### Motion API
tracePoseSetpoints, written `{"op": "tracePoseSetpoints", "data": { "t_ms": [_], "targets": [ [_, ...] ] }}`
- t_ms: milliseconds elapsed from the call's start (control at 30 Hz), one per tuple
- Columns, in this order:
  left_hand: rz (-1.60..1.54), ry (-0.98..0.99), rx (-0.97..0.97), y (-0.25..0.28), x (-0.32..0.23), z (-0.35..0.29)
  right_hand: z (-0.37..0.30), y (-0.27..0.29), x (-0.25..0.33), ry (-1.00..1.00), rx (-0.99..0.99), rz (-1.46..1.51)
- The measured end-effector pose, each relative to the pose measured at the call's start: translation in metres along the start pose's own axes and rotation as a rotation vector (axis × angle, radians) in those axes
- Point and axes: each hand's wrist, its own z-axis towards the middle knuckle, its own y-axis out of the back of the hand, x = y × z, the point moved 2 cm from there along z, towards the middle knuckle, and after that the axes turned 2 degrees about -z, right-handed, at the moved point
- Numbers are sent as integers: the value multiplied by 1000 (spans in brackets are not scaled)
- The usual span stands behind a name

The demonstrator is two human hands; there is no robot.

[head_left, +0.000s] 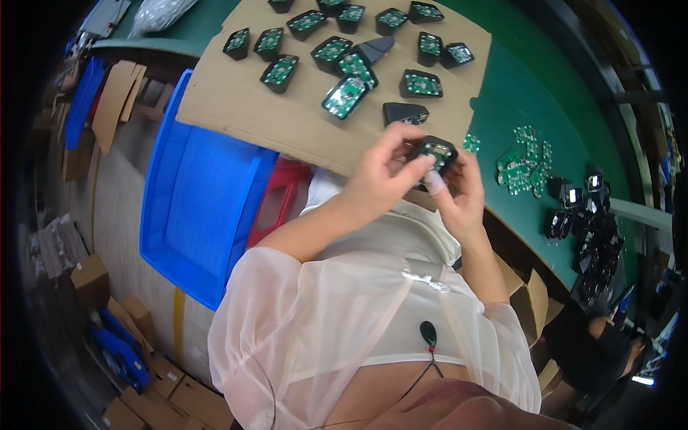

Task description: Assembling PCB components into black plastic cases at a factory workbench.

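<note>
Close in front of my body, a small black plastic housing (450,153) with a circuit board in its opening is held between both hands. My left hand (383,168) grips its left side, the thumb pressing near the board. Around the right side curl the fingers of my right hand (467,188), whose thumb has a pale wrap (433,182). Just beyond the hands, a black housing (405,113) lies tilted on a cardboard sheet (251,115). Several more housings with green boards facing up, such as this tilted one (345,96), are spread across the cardboard.
On the green table (516,93) at right lie loose green circuit boards (522,170) and a pile of black housings (596,244). A blue plastic bin (197,208) and a red stool (278,193) stand left. Another person (591,351) is at lower right.
</note>
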Motion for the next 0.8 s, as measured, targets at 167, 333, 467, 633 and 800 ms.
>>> {"op": "tracePoseSetpoints", "data": {
  "t_ms": [167, 333, 467, 633, 800],
  "targets": [
    [458, -221, -567, 64, -52, 16, 2, 15, -12, -105, 51, 256],
    [831, -305, -983, 221, -76, 12, -10, 65, -19, -115, -161, 125],
    [1025, -119, -850, 299, -58, 20, -14, 138, -30, -56, -633, -227],
    [938, 57, -834, 290, -46, 42, -24, 238, -27, -255, -803, -1248],
    [1376, -610, -1077, 218, -63, 35, -33, 249, -36, -129, -525, -1381]
  ]
}}
